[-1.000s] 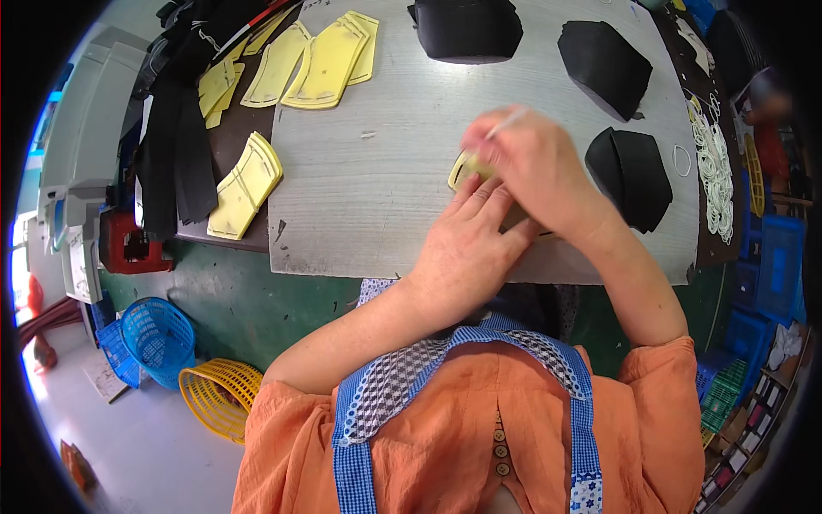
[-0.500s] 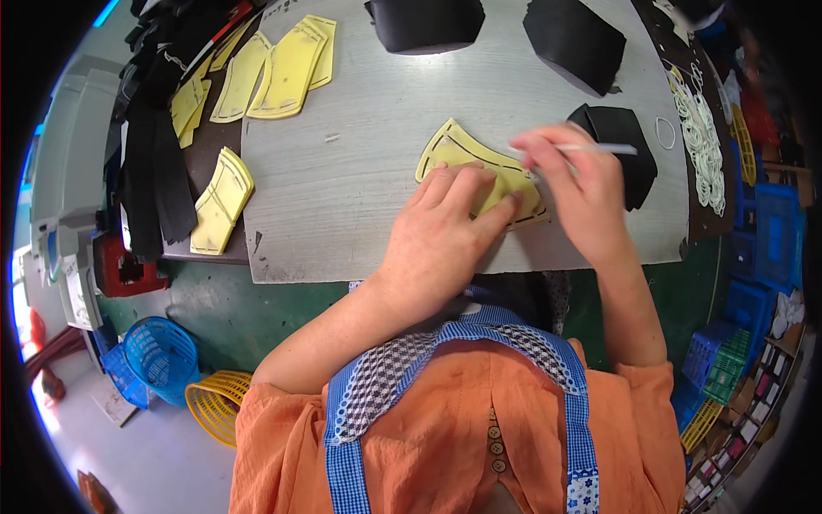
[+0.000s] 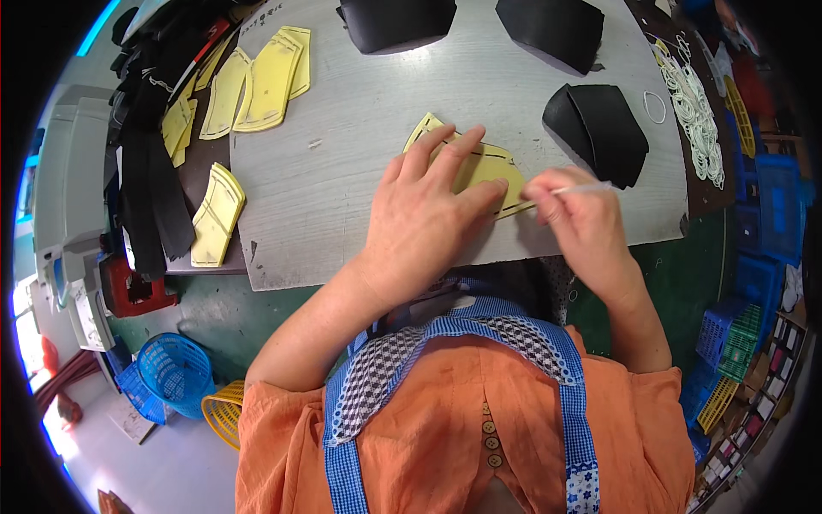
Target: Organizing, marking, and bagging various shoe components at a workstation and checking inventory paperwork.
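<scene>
On the grey board lies a curved yellow pattern template point(image 3: 492, 171) with dark slots along its edges. My left hand point(image 3: 424, 193) rests flat across it, fingers spread and pressing it down, hiding much of its left half. A slim white pen point(image 3: 592, 187) is pinched in my right hand point(image 3: 578, 214). Its tip is at the template's lower right edge, close to my left thumb. Beyond my right hand sits a stack of black sheet pieces point(image 3: 612, 133).
More yellow templates point(image 3: 272, 86) lie at the far left, with another stack point(image 3: 218, 214) nearer. Black pieces point(image 3: 401, 21) line the board's far edge. White cord loops point(image 3: 692, 116) lie to the right. Blue point(image 3: 175, 373) and yellow baskets point(image 3: 224, 415) stand on the floor at lower left.
My right hand has moved down and slightly left with the pen, from the template's upper right to its lower right edge. My left hand has shifted left and up, and the template has turned slightly.
</scene>
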Motion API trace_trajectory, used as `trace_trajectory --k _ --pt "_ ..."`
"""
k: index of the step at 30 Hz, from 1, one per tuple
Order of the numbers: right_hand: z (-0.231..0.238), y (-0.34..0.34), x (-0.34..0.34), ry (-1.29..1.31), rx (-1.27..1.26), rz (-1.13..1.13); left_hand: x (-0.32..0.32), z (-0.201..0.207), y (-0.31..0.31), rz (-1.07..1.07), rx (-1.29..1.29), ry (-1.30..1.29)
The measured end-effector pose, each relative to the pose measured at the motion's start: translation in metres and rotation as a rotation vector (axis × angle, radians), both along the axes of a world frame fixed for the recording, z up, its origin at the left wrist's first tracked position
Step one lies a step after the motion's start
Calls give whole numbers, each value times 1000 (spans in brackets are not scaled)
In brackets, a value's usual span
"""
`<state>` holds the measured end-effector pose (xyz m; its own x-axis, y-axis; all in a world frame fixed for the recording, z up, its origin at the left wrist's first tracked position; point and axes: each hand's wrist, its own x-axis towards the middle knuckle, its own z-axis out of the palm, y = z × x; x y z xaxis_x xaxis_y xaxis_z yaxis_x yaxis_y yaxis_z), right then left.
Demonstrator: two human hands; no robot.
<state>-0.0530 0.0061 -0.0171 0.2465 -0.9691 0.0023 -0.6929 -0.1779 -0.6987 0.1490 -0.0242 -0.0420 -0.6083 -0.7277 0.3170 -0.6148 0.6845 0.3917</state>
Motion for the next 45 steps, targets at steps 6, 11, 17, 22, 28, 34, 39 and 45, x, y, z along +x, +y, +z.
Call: trace_trajectory --k 6,11,17,22,28,34,39,45 --pt "-26 -7 9 -70 -363 -139 -8 17 -34 -109 191 -55" --pt "-26 6 -39 -246 -211 -544 17 1 -87 71 -177 56" --pt "-13 30 -110 198 -444 -589 50 3 -42 -54 118 -187" --pt "-15 27 -23 -437 18 -374 39 9 18 -32 104 51" --pt "-26 13 15 -29 -84 -260 -1 -7 24 3 70 156" --pt "-16 -7 7 -433 -141 -302 0 -11 27 34 82 117" --pt "-4 -54 36 -362 -104 64 1 -15 25 24 83 127" --pt "-21 -86 56 117 -348 235 0 -14 22 -33 102 147"
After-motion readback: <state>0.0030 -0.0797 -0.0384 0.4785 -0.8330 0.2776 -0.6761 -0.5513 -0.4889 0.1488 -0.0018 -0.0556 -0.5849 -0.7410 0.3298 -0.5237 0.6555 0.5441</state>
